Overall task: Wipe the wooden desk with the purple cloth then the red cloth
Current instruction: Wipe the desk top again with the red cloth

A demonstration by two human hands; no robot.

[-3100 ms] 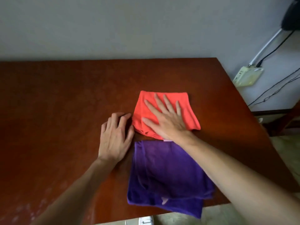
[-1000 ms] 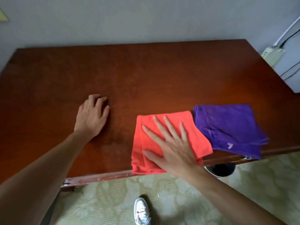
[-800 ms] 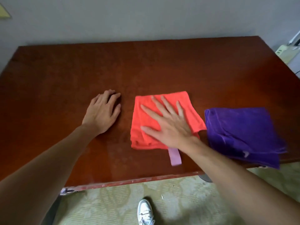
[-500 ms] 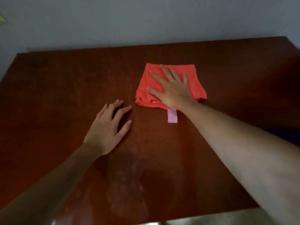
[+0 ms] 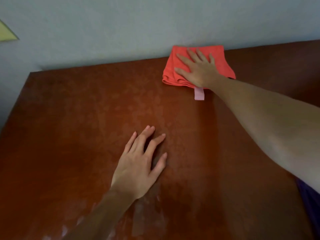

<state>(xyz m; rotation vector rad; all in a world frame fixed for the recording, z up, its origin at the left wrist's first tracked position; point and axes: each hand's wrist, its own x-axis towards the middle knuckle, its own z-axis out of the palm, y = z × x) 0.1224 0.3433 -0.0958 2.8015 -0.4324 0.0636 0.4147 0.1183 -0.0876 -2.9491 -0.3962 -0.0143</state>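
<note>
The folded red cloth lies at the far edge of the wooden desk, against the wall. My right hand presses flat on top of it, fingers spread. A pink tag sticks out from the cloth's near edge. My left hand rests flat on the bare wood nearer to me, fingers apart, holding nothing. A sliver of the purple cloth shows at the right edge, under my right forearm; most of it is hidden.
A pale wall stands directly behind the desk's far edge. A yellow-green corner shows at the upper left. Whitish smears mark the wood close to me.
My right hand has pushed the red cloth away from me, from the desk's middle to its far edge by the wall. My left hand stayed flat on the wood. The purple cloth slid almost out of view.
</note>
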